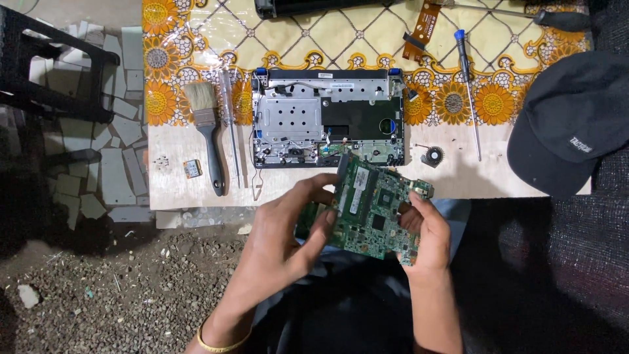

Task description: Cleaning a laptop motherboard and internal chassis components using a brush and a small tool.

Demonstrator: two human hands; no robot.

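Observation:
A green circuit board (pixel 373 210) is held up in front of me, below the table's near edge. My left hand (pixel 288 229) grips its left side, thumb over the top face near a memory module. My right hand (pixel 426 233) holds the board's right edge. An opened laptop base (pixel 327 118), metal and black inside, lies on the table just beyond the board. A gold bangle (pixel 219 344) sits on my left wrist.
A paintbrush (pixel 206 128) and a clear-handled screwdriver (pixel 229 124) lie left of the laptop base, with a small chip card (pixel 192 169) nearby. A blue-tipped screwdriver (pixel 468 92), a small fan (pixel 432 156), an orange flex cable (pixel 422 29) and a black cap (pixel 570 121) lie to the right.

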